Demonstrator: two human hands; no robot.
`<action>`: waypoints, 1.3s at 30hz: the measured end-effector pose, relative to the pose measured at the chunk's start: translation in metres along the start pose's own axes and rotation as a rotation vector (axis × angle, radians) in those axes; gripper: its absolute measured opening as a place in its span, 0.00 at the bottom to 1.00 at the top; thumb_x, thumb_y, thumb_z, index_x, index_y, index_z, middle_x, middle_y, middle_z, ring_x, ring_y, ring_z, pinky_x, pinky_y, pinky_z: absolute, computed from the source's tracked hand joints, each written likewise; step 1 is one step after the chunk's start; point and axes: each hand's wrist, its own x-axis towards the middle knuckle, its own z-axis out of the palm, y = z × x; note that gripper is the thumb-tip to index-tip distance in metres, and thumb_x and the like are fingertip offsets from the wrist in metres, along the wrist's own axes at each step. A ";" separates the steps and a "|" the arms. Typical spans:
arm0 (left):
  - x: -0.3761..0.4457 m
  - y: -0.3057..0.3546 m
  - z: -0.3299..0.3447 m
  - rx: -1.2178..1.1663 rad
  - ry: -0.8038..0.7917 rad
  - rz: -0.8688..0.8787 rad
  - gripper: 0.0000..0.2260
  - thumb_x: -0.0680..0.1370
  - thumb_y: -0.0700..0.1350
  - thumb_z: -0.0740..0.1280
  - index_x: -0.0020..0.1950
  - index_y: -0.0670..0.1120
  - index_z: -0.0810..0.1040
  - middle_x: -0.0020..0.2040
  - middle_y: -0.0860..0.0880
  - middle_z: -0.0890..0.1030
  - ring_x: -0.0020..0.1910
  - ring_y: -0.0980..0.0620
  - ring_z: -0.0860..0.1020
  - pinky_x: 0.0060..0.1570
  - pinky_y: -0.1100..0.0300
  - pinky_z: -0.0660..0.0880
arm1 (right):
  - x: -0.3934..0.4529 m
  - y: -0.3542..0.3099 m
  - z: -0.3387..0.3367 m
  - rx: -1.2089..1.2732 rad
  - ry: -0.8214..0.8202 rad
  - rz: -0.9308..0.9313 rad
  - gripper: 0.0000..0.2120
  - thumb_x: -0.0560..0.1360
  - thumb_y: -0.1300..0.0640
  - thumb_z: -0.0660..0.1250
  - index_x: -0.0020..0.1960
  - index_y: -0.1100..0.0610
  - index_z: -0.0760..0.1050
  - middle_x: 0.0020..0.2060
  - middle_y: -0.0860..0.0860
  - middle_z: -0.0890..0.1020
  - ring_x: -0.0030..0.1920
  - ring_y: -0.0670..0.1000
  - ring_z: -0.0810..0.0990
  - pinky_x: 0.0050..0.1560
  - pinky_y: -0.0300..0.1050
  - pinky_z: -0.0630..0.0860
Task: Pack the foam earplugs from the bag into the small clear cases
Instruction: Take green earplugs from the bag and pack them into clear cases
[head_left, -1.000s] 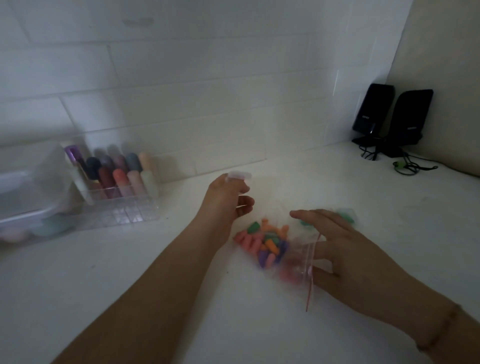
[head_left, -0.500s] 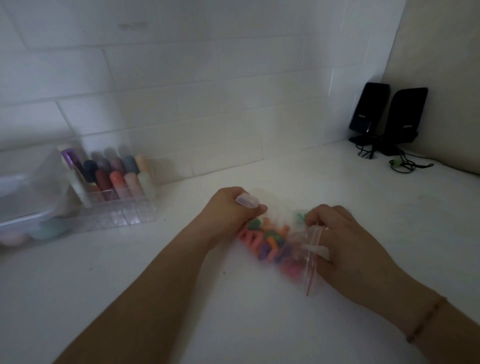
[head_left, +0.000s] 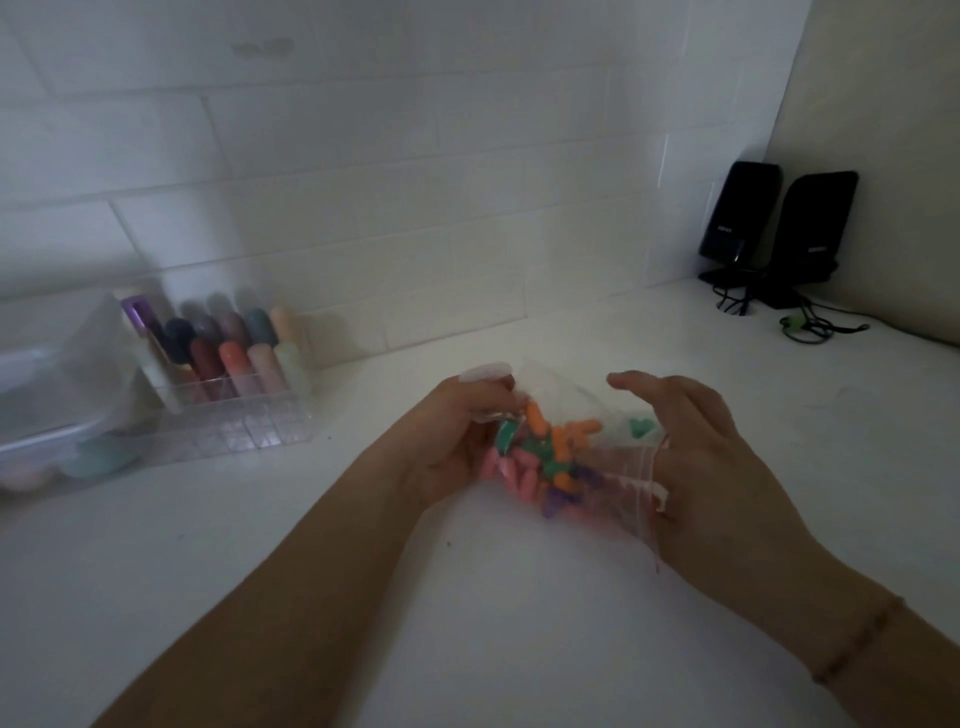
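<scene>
bag (head_left: 582, 441) of foam earplugs (head_left: 556, 452) was held just above worktop (head_left: 467, 623) | left hand (head_left: 457, 441) pinched one end, right hand (head_left: 711, 467) curled round zip end | likely light, limp, slippery film; best held by zip lips | cases not identified

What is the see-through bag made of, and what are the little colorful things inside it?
The bag looks like thin, soft, glossy clear plastic: it crumples between the left hand and right hand, and you see straight through it. The earplugs look like matte foam, likely squishy: rounded, bullet-shaped, dull orange, green, pink and purple without shine. The picture is dim, so that is a guess.
</scene>
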 end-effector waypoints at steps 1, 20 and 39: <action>0.000 -0.002 0.000 -0.030 -0.016 -0.034 0.10 0.67 0.35 0.65 0.30 0.48 0.70 0.33 0.46 0.75 0.32 0.49 0.75 0.36 0.57 0.68 | 0.002 -0.001 0.000 0.011 0.019 -0.006 0.11 0.63 0.48 0.80 0.44 0.47 0.85 0.67 0.51 0.71 0.62 0.57 0.69 0.46 0.50 0.79; 0.006 -0.014 0.005 -0.062 -0.076 0.129 0.14 0.69 0.30 0.64 0.36 0.47 0.65 0.38 0.47 0.72 0.33 0.51 0.74 0.33 0.61 0.69 | 0.003 -0.003 0.002 0.202 0.103 -0.067 0.14 0.68 0.43 0.71 0.53 0.42 0.77 0.65 0.45 0.68 0.60 0.51 0.69 0.51 0.50 0.77; 0.004 -0.013 0.006 0.461 0.296 0.139 0.11 0.72 0.44 0.75 0.37 0.43 0.74 0.34 0.43 0.77 0.36 0.47 0.75 0.40 0.54 0.72 | 0.002 0.008 -0.027 0.218 -0.159 -0.066 0.13 0.69 0.34 0.64 0.43 0.39 0.82 0.68 0.41 0.69 0.68 0.48 0.64 0.63 0.43 0.66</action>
